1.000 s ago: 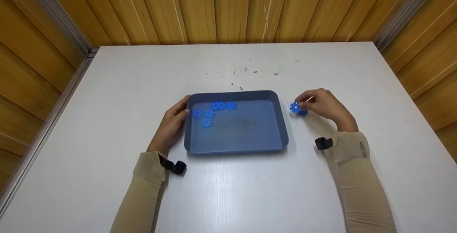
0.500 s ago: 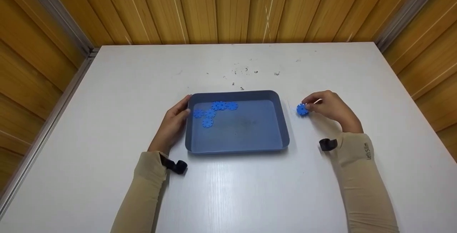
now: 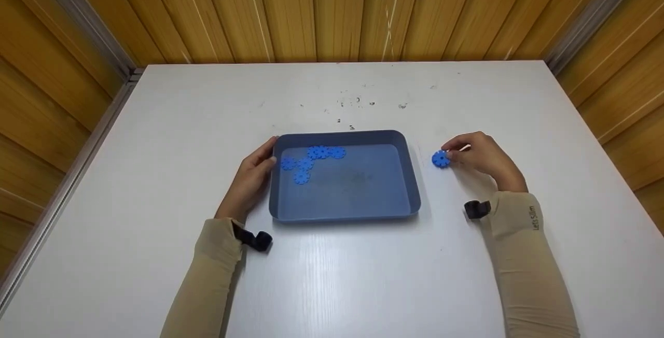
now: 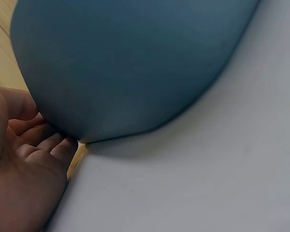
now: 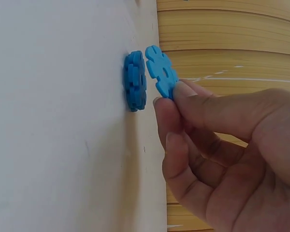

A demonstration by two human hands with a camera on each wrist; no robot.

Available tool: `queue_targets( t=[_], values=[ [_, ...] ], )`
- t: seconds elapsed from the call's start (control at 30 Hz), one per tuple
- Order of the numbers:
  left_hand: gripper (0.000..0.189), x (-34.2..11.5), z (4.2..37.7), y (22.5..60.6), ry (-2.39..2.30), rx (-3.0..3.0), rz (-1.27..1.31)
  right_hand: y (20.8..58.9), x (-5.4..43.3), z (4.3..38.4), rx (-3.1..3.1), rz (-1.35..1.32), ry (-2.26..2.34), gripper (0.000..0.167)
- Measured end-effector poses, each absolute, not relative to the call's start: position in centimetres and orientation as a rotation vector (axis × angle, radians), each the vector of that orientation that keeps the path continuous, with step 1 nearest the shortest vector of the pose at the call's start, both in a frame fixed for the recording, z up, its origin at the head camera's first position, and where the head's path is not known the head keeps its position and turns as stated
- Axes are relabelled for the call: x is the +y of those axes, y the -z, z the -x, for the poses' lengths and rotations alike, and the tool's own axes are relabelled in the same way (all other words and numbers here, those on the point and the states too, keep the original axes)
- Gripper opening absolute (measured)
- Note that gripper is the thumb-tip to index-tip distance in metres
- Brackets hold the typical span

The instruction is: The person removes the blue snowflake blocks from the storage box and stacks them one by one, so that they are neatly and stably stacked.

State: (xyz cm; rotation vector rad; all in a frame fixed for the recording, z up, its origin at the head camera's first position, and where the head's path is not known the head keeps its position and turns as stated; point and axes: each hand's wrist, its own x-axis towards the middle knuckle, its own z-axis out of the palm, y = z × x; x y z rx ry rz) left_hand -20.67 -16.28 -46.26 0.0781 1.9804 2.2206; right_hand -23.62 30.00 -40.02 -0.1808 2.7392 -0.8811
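Observation:
With thumb and fingertip, my right hand (image 3: 480, 159) pinches a blue notched plastic disc (image 5: 162, 72) by its edge. In the right wrist view this disc is tilted and held just off a short stack of matching discs (image 5: 135, 79) on the table. From the head view the held disc (image 3: 440, 159) covers that stack. My left hand (image 3: 249, 182) grips the left side of a blue-grey rectangular tray (image 3: 358, 187), thumb at the rim and fingers along the outer wall. Several blue discs (image 3: 304, 164) lie flat in the tray's far left part, some overlapping.
The white table (image 3: 332, 276) carries the tray at its middle, with small dark marks (image 3: 358, 100) behind it. Wood-patterned panels (image 3: 332, 14) stand beyond the table's far edge and at both sides. A black wrist camera (image 3: 476, 209) sticks out from the right sleeve.
My right hand has shifted slightly right, bringing the pinched disc from beside the stack to over it, and its tilt has changed. In the last half second little has moved. The left hand stays on the tray.

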Motion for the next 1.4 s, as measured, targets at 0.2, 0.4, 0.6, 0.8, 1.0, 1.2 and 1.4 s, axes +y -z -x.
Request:
queue_targets(
  t=[0.2,0.4,0.6,0.8,1.0,1.2,1.4],
  values=[
    [0.054,-16.3,20.7,46.3,-2.186,2.017,-0.062,40.3,30.1,23.6,2.729,0.131,0.872,0.028],
    [0.054,-16.3,20.8,46.4,-2.196,2.009,-0.077,40.4,30.2,23.7,2.717,0.117,0.88,0.03],
    [0.054,-16.3,20.8,46.5,-2.208,1.998,-0.092,40.5,30.2,23.6,2.715,0.116,0.889,0.03],
    [0.055,-16.3,20.8,46.5,-2.219,2.001,-0.119,40.4,30.2,23.5,2.707,0.106,0.897,0.03],
    [0.055,-16.3,20.9,46.5,-2.203,2.017,-0.101,39.8,29.9,23.6,2.728,0.103,0.88,0.031],
    [0.054,-16.3,20.9,46.5,-2.209,2.002,-0.077,39.2,29.4,23.6,2.747,0.149,0.907,0.032],
    [0.054,-16.3,20.9,46.5,-2.204,2.005,-0.077,38.5,28.6,23.4,2.769,0.204,0.943,0.033]
  ],
)
